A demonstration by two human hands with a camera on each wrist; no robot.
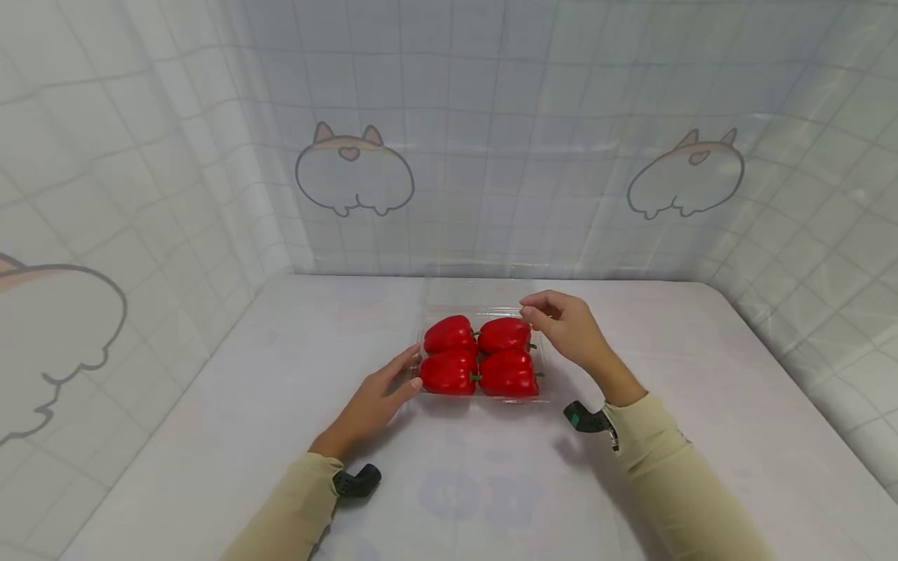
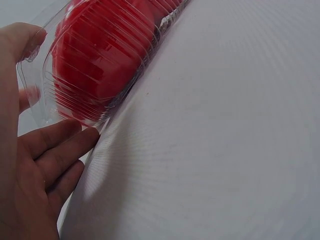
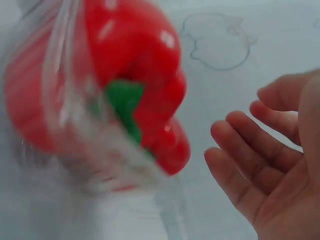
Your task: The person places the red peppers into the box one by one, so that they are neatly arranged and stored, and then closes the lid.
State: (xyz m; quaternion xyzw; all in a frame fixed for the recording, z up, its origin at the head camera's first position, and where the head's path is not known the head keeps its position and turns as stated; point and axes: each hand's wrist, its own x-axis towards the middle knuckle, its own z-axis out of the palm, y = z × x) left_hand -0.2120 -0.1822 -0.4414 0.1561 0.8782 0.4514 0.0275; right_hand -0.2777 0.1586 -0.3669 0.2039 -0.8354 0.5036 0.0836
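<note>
A clear plastic clamshell box holds several red bell peppers with green stems. My left hand is at the box's left end, its fingers loosely extended. In the left wrist view, the thumb touches the clear rim and other fingertips touch the ribbed lower side. By the far right corner is my right hand, above the rim. Its fingers are relaxed and slightly bent in the right wrist view, with nothing held and a gap to the pepper. The box there is blurred.
The transparent lid lies open behind the box. A white table extends around it. Grid-patterned curtains with cartoon animal drawings stand behind and at both sides. Dark camera mounts sit at both wrists.
</note>
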